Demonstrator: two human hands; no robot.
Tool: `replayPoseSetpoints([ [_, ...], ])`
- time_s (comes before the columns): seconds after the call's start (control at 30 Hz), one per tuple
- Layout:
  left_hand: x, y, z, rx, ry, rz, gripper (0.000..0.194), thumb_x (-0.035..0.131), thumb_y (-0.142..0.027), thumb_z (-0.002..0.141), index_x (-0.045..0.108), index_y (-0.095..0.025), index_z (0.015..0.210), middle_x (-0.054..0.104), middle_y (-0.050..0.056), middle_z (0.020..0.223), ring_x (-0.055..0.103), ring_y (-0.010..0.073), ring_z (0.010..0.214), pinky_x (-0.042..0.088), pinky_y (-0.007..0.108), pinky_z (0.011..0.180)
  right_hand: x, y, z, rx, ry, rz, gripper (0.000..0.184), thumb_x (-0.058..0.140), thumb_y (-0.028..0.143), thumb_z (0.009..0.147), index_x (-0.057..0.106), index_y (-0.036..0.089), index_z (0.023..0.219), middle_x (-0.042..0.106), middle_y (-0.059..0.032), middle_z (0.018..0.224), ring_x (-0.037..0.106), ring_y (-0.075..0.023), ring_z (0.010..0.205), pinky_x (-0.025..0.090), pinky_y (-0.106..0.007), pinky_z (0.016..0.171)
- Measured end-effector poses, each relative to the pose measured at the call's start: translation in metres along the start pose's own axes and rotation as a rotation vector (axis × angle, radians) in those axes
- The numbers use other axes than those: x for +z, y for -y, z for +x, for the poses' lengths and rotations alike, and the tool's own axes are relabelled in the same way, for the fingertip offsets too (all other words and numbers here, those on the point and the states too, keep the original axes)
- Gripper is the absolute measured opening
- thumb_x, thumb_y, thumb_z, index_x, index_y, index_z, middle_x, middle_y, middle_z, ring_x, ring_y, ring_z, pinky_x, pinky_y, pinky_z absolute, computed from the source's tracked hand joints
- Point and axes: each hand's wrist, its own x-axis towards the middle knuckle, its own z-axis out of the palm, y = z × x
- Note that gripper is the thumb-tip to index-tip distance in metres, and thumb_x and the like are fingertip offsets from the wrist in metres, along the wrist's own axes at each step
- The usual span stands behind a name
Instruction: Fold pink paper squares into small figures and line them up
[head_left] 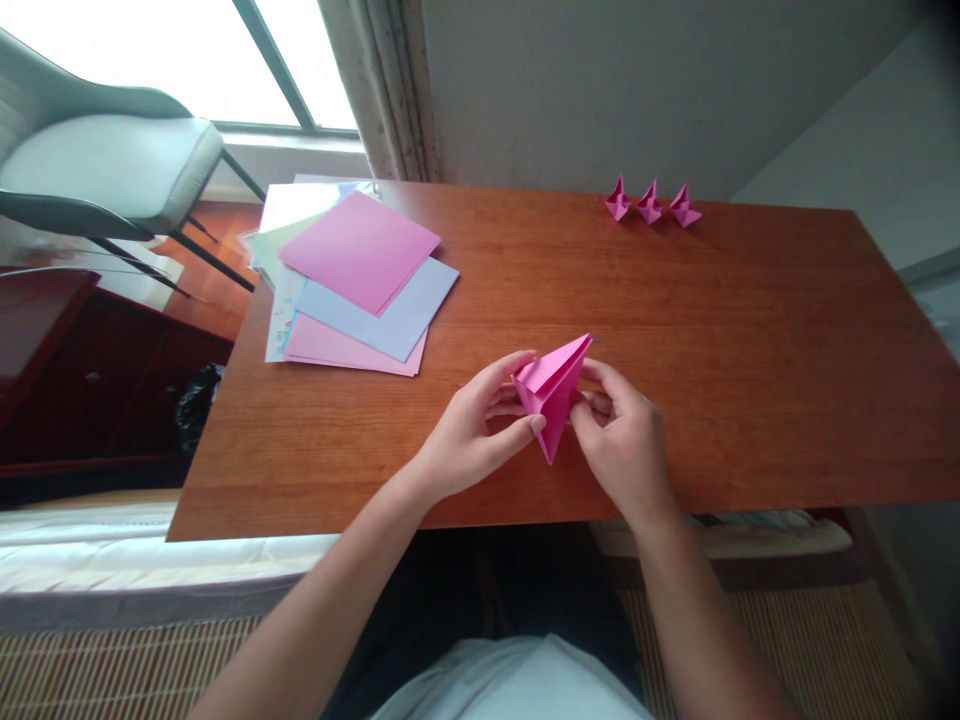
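A folded piece of pink origami paper (556,385) is held just above the near part of the wooden table (720,400). It has a pointed, layered shape, with one tip up to the right and another pointing down toward me. My left hand (487,420) grips its left side, thumb in front and fingers behind. On the right side, my right hand (619,425) pinches the lower edge between thumb and fingers; some of those fingertips are hidden behind the paper and the hand.
Three small pink origami figures (650,206) stand in a row at the table's far edge. Stacked pink sheets (360,245), blue sheets (427,300) and other papers lie at the left. A chair (112,165) stands beyond the table's left end, by the window.
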Motion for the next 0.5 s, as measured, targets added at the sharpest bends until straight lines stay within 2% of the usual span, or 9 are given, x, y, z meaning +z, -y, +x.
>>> replayPoseSetpoints([
  [0.23,0.0001,-0.0007,-0.0012,0.020,0.015,0.022,0.060,0.073,-0.024,0.089,0.049,-0.025,0.144,0.055,0.014,0.147,0.062,0.0298,0.125,0.054,0.045,0.105,0.0041,-0.0023,0.0025,0.071,0.012,0.109,0.031,0.064,0.017,0.082,0.067,0.024,0.112,0.076,-0.0061,0.105,0.075,-0.0232,0.088,0.063,-0.040,0.082],
  [0.37,0.0003,-0.0015,-0.0019,0.027,0.032,0.021,0.060,0.072,-0.023,0.089,0.049,-0.026,0.145,0.054,0.014,0.148,0.061,0.0303,0.127,0.054,0.044,0.105,0.0061,-0.0023,0.0036,0.110,0.043,0.236,0.032,0.066,0.018,0.082,0.066,0.025,0.113,0.076,-0.0052,0.110,0.075,-0.0235,0.095,0.063,-0.039,0.084],
  [0.5,0.0009,-0.0016,-0.0025,0.022,0.039,0.021,0.060,0.071,-0.024,0.090,0.047,-0.026,0.145,0.053,0.014,0.149,0.060,0.0298,0.128,0.054,0.044,0.106,0.0060,-0.0011,0.0031,0.130,0.047,0.264,0.032,0.068,0.019,0.081,0.066,0.025,0.113,0.075,-0.0054,0.113,0.075,-0.0240,0.099,0.063,-0.039,0.085],
])
